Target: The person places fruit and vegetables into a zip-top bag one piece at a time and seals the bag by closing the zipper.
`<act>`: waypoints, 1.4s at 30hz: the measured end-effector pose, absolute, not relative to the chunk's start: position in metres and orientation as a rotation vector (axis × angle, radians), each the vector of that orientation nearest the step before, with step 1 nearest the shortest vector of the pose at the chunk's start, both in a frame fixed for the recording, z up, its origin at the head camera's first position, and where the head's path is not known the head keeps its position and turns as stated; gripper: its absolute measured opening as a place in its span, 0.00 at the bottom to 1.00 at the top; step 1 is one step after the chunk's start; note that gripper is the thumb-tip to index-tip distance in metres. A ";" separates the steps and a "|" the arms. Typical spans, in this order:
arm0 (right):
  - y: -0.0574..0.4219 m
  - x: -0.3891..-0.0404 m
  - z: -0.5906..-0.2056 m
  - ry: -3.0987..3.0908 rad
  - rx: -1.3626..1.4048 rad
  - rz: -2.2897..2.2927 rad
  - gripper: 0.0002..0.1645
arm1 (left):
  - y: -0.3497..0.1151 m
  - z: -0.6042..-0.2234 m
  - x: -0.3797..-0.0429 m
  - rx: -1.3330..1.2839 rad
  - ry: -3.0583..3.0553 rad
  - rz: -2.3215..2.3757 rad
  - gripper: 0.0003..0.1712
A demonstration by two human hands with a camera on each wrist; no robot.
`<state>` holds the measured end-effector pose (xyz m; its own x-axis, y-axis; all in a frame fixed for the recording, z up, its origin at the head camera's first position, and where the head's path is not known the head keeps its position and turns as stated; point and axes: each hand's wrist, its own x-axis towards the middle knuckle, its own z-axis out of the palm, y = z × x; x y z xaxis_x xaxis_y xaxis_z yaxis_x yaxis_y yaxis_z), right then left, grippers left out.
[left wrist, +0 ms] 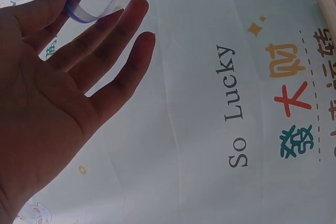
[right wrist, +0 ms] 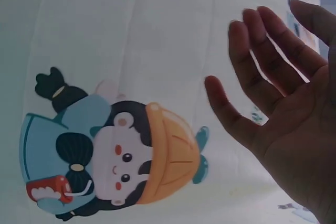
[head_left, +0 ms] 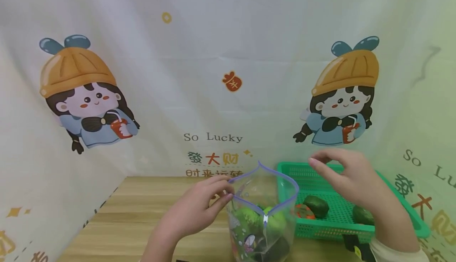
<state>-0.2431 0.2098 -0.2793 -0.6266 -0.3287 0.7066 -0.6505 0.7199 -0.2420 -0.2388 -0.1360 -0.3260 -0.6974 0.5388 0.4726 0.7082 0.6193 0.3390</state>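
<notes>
A clear zip bag point(head_left: 249, 241) with a purple-blue zip rim stands upright on the table, its mouth spread wide and its white slider toward me. Green round produce point(head_left: 276, 220) shows through its wall, with something dark lower down. At the left of the mouth, my left hand point(head_left: 194, 210) pinches the rim between thumb and fingers; the left wrist view shows the plastic edge point(left wrist: 79, 17) there. My right hand point(head_left: 350, 181) is raised over the basket, fingers loosely bent and nothing in them. In the right wrist view that palm point(right wrist: 299, 124) is bare.
Behind and right of the bag is a green plastic basket point(head_left: 392, 228). In it lie a dark green avocado point(head_left: 316, 206), another dark green fruit point(head_left: 362, 215) and a red-orange item point(head_left: 304, 211). A printed cloth point(head_left: 199, 56) hangs behind the wooden table point(head_left: 135, 206).
</notes>
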 end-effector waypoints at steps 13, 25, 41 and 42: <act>0.236 -0.378 -0.323 -3.381 0.658 0.389 0.17 | -0.135 -0.327 -0.241 -1.019 -2.488 -0.738 0.04; 0.228 -0.385 -0.360 -3.576 0.468 0.177 0.09 | -0.135 -0.327 -0.242 -1.025 -2.469 -0.765 0.04; 0.233 -0.385 -0.360 -3.573 0.427 0.138 0.18 | -0.134 -0.329 -0.242 -1.033 -2.460 -0.762 0.04; 0.234 -0.385 -0.357 -3.569 0.440 0.179 0.18 | -0.134 -0.329 -0.242 -1.034 -2.462 -0.763 0.04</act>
